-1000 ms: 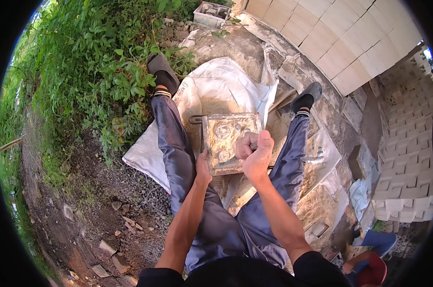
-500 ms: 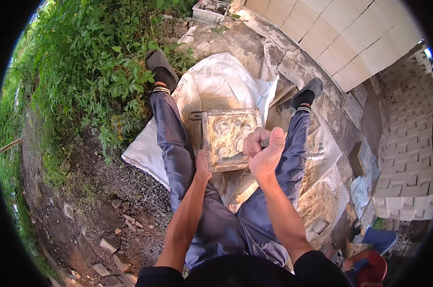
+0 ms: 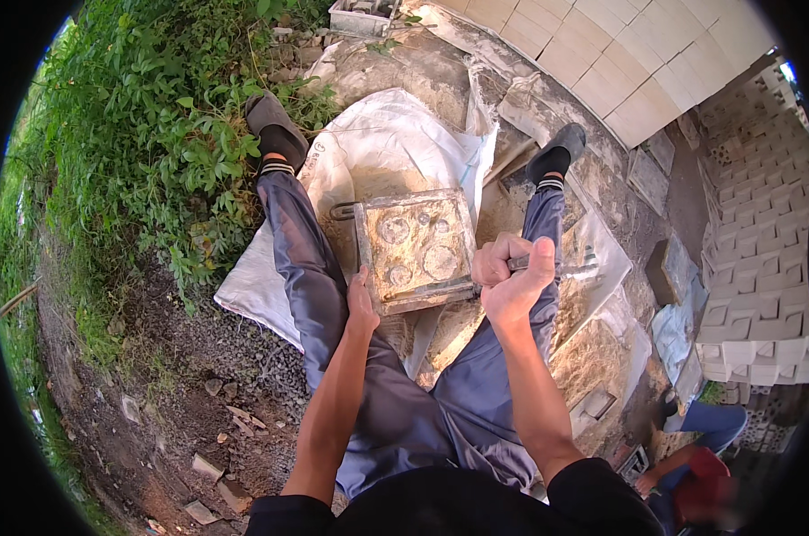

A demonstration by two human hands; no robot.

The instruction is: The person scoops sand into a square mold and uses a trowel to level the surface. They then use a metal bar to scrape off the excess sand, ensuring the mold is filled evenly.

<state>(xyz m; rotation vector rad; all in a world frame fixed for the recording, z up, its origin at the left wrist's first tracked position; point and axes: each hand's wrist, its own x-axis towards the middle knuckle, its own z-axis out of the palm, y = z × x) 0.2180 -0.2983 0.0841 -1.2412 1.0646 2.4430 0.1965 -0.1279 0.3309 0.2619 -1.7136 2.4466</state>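
A square metal-edged mould (image 3: 465, 214) rests between my legs, with a loop handle (image 3: 343, 212) on its far left side. Its face shows several round shapes, dusted with tan sandy material. Against the mould's near left side is my left hand (image 3: 361, 304), gripping the edge with its fingers partly hidden. Just off the right edge, my right hand (image 3: 514, 279) is closed round a dark-handled scraper (image 3: 427, 294). The scraper's narrow blade seems to lie along the near edge of the mould; the hand covers part of the handle.
White woven sacking (image 3: 395, 121) lies underneath, with tan powder (image 3: 547, 380) heaped at the right. Leafy plants (image 3: 172, 125) grow at left. Pale blocks (image 3: 619, 67) are stacked at far right, patterned ones (image 3: 753, 277) nearer. Another person (image 3: 695, 478) is at lower right.
My right hand has moved right with the scraper, from over the mould to beyond its right edge, uncovering more round shapes. My left hand stays at the mould's side. The whole view has shifted slightly.
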